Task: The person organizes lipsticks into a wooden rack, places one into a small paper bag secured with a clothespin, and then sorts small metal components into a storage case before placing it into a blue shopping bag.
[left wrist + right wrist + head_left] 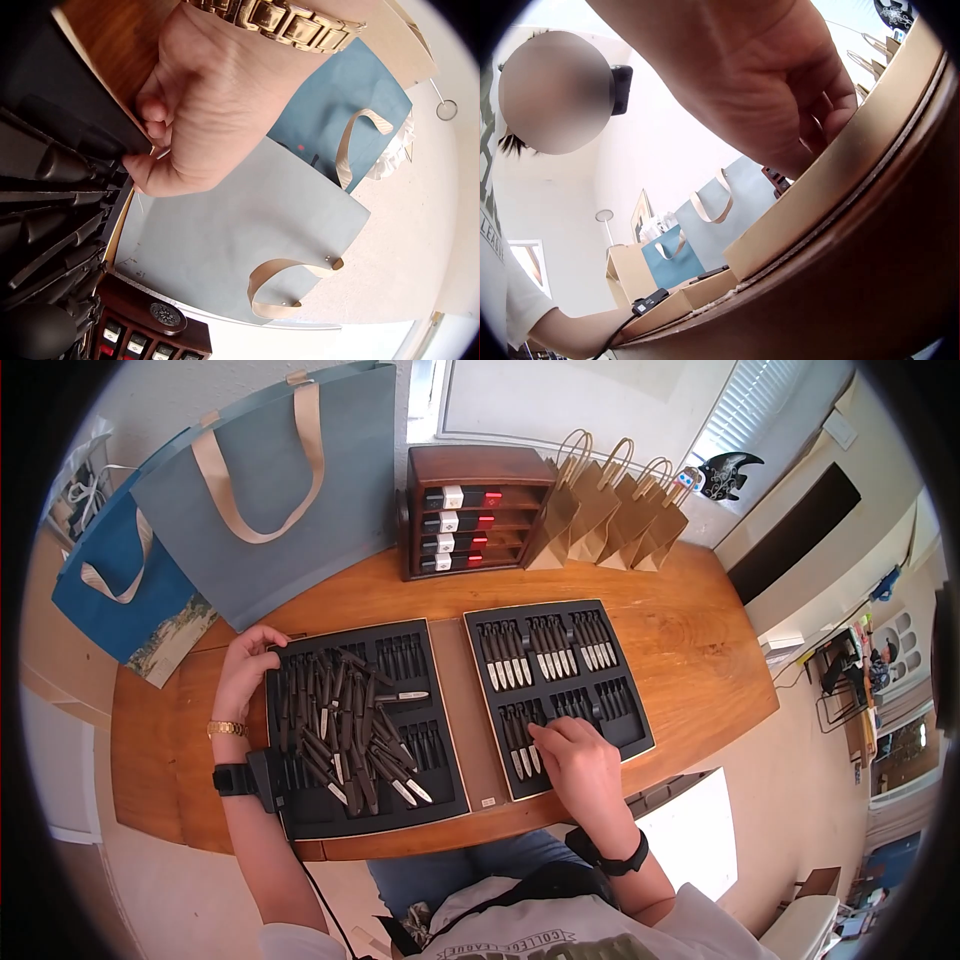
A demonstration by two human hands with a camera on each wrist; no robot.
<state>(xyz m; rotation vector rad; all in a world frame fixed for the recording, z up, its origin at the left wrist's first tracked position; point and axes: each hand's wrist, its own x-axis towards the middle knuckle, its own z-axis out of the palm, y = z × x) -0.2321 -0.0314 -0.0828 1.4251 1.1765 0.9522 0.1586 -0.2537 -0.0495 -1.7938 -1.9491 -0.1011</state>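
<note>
My left hand (245,670) pinches the upper left edge of the left black tray (400,810) between thumb and fingers, seen closely in the left wrist view (217,105). A loose pile of slim dark pieces with silver tips (345,710) covers most of that tray. The right black tray (632,736) holds similar pieces (552,650) in rows. My right hand (583,768) is over its lower compartments, fingers curled down beside silver-tipped pieces (520,762). In the right wrist view, the hand (757,90) reaches over the box wall (840,165), which hides its fingertips.
Behind the trays stand a wooden rack (480,457) with small boxes, several brown paper bags (605,525), a grey-blue bag (270,510) and a blue bag (110,595). The wooden table's (690,660) right part extends past the trays. A cable hangs below my left wrist.
</note>
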